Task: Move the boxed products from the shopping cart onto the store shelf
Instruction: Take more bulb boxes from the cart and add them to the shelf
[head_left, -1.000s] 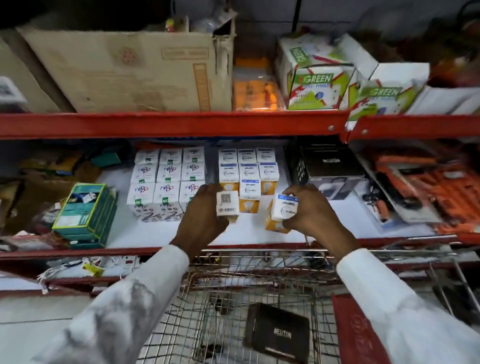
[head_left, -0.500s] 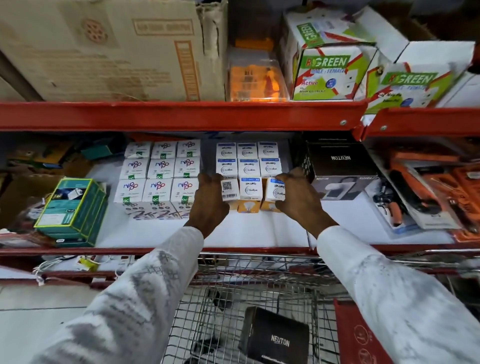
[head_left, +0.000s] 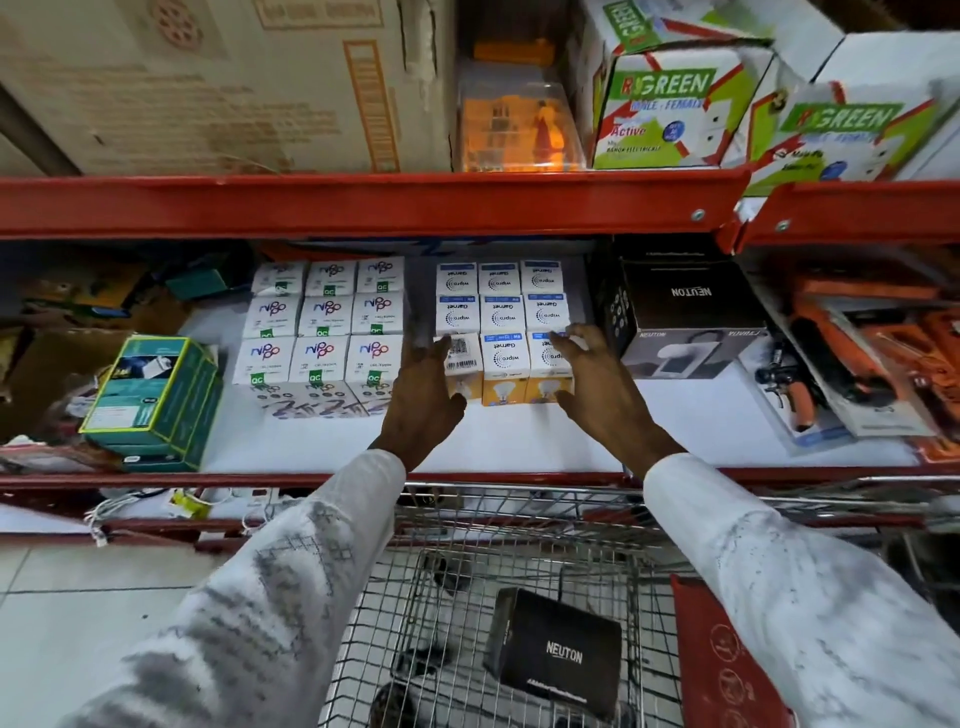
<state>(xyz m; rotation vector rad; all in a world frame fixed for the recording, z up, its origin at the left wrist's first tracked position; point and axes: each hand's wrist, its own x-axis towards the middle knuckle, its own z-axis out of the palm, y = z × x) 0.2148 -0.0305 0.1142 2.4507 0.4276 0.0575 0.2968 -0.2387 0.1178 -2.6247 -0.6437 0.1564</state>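
Both hands are resting open at the front row of bulb boxes on the shelf.

The left hand (head_left: 423, 400) is spreading its fingers wide against the near-left Wipro box (head_left: 460, 364), the one showing a barcode, gripping nothing. The right hand (head_left: 597, 389) is lying open, fingers splayed, touching the near-right box (head_left: 548, 366). The white shelf (head_left: 519, 441) is carrying three rows of these boxes, with Nippo boxes (head_left: 324, 332) just left. Nearer, a black Neuton box (head_left: 556, 652) is lying in the wire shopping cart (head_left: 415, 597).
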